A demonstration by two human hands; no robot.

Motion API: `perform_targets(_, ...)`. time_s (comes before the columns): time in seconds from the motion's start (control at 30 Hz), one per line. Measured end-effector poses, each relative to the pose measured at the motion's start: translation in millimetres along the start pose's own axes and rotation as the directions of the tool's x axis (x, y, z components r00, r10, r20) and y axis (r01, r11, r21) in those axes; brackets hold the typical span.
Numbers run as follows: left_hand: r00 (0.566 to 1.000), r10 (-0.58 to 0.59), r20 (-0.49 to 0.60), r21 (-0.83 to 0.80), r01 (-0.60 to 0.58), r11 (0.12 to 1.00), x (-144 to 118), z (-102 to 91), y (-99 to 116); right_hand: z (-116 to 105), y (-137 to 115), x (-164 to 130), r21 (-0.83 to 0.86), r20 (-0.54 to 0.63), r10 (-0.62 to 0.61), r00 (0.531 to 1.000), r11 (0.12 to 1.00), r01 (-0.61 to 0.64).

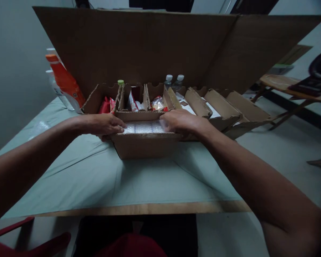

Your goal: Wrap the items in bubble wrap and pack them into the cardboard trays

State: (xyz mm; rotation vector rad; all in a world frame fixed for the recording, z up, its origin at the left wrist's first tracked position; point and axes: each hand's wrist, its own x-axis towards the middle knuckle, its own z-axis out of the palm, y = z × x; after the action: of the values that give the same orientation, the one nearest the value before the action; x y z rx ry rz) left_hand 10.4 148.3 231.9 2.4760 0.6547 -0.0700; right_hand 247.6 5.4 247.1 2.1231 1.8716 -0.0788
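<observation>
Partly hidden under both hands: pale packet (pixel 144 127) in cardboard box (pixel 146 146).

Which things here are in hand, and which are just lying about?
In hand: left hand and right hand both on the white pack in the front compartment of the cardboard box.

Lying about: orange bottle, two clear capped bottles, red snack packets, green table cover.

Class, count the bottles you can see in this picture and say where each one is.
5, perhaps more hidden. An orange bottle and a clear bottle stand left of the cardboard box; a green-capped bottle and two white-capped bottles rise at its back.
</observation>
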Motion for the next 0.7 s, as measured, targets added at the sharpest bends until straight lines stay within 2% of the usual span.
perform_targets(0.07,0.98,0.054,-0.19,0.095,-0.036,0.995,-20.5,4.2,3.8,-1.0,8.5,-18.1,0.017,-0.111,0.083,0.99,0.997,-0.082)
perform_targets(0.1,0.945,0.102,-0.311,0.152,-0.056,0.987,-34.2,8.2,5.0,-0.3,14.3,-32.0,0.054,-0.196,0.151,0.969,0.988,-0.143)
perform_targets(0.13,0.873,0.16,-0.46,0.2,-0.073,0.977,-49.2,13.9,5.0,2.0,20.5,-48.2,0.11,-0.292,0.232,0.928,0.972,-0.208)
perform_targets(0.17,0.802,0.195,-0.565,0.224,-0.078,0.972,-64.3,21.6,3.3,6.6,26.5,-65.5,0.182,-0.383,0.313,0.869,0.948,-0.261)
perform_targets(0.2,0.747,0.198,-0.634,0.219,-0.072,0.973,-78.3,31.3,-0.3,13.9,31.4,-82.5,0.257,-0.451,0.375,0.81,0.924,-0.284)
perform_targets(0.23,0.717,0.161,-0.679,0.169,-0.062,0.984,-89.9,42.8,-5.9,24.1,34.9,-97.8,0.329,-0.495,0.42,0.76,0.901,-0.284)
perform_targets(0.27,0.713,0.088,-0.696,0.09,-0.036,0.995,-98.2,55.7,-13.2,36.9,36.2,-110.1,0.41,-0.51,0.449,0.733,0.877,-0.252)
perform_targets(0.3,0.714,0.025,-0.7,0.024,-0.012,1.0,-102.7,69.5,-21.4,51.8,35.4,-118.3,0.5,-0.494,0.469,0.732,0.842,-0.202)
perform_targets(0.37,0.753,-0.065,-0.655,-0.1,-0.001,0.995,-99.6,97.0,-37.5,84.7,27.3,-120.4,0.673,-0.414,0.478,0.775,0.734,-0.093)
perform_targets(0.47,0.785,-0.121,-0.608,-0.262,-0.054,0.964,-72.7,127.8,-50.4,126.7,5.9,-92.5,0.81,-0.363,0.423,0.83,0.584,0.057)
perform_targets(0.53,0.794,-0.145,-0.59,-0.353,-0.092,0.931,-49.1,137.6,-49.0,142.6,-8.3,-64.9,0.837,-0.411,0.386,0.826,0.519,0.174)
perform_targets(0.6,0.789,-0.164,-0.591,-0.429,-0.135,0.893,-27.8,140.8,-42.2,149.4,-18.9,-41.0,0.852,-0.456,0.396,0.797,0.452,0.262)
perform_targets(0.7,0.751,-0.19,-0.633,-0.511,-0.22,0.831,-7.9,141.6,-29.0,151.1,-28.5,-24.6,0.869,-0.481,0.459,0.747,0.365,0.335)
